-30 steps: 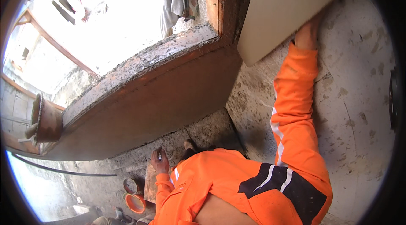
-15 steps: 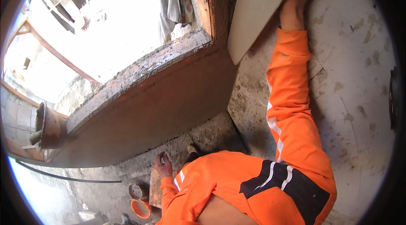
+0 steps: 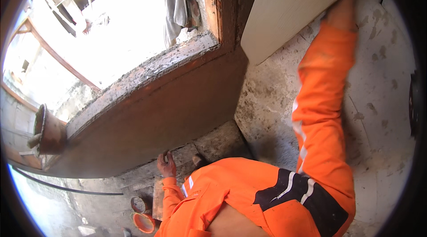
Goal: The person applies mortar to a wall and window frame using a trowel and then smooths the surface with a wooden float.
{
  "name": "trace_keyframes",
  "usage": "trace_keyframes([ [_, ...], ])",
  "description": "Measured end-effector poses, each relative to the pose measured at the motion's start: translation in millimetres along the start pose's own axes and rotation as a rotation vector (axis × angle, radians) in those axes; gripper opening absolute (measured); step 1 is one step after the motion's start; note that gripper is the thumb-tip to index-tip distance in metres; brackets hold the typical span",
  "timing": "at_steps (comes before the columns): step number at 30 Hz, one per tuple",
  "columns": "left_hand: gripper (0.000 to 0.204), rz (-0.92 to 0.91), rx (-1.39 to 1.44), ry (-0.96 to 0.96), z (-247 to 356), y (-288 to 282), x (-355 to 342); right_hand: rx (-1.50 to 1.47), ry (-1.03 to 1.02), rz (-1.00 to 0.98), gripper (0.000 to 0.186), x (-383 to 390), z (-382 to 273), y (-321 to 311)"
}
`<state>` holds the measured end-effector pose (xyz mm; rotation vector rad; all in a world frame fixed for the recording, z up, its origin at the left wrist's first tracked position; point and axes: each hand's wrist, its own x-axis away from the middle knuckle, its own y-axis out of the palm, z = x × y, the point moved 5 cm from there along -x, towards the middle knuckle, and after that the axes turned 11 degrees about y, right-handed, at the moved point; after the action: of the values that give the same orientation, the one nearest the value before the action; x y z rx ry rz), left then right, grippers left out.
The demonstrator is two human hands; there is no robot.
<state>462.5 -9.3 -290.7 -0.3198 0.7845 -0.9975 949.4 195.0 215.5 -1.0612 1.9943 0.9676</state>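
Observation:
My right arm, in an orange sleeve, stretches toward the upper right. The right hand [image 3: 343,13] meets the lower edge of a pale flat board [image 3: 298,10], which covers its fingers, so its grip cannot be seen. Low and left of centre, my left hand [image 3: 167,165] is raised with its fingers apart and nothing visible in it. It is near the bottom of a smooth brown wall face [image 3: 155,117] below a window opening. Beside the left forearm lies a wooden board [image 3: 158,199], partly covered by the sleeve.
A rough sill [image 3: 147,74] runs along the window opening, with a bucket [image 3: 52,131] at its left end. Grey cloth [image 3: 175,8] hangs by the wooden frame [image 3: 211,5]. An orange-rimmed container [image 3: 143,222] and a smaller round one [image 3: 138,204] stand below. A stained pale wall [image 3: 378,161] rises at right.
My right arm has swung to the right and reaches farther up. The pale board has shifted right and fills more of the view. My left hand has moved slightly left and up.

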Motion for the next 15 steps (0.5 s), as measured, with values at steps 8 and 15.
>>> trace_keyframes([
  [8,0.013,-0.002,0.005,-0.024,-14,-6,25,-0.021,0.060,0.016,0.038,35,24,9],
  [15,0.015,-0.005,-0.087,-0.063,-22,-13,38,0.002,0.031,0.050,0.038,30,16,13],
])
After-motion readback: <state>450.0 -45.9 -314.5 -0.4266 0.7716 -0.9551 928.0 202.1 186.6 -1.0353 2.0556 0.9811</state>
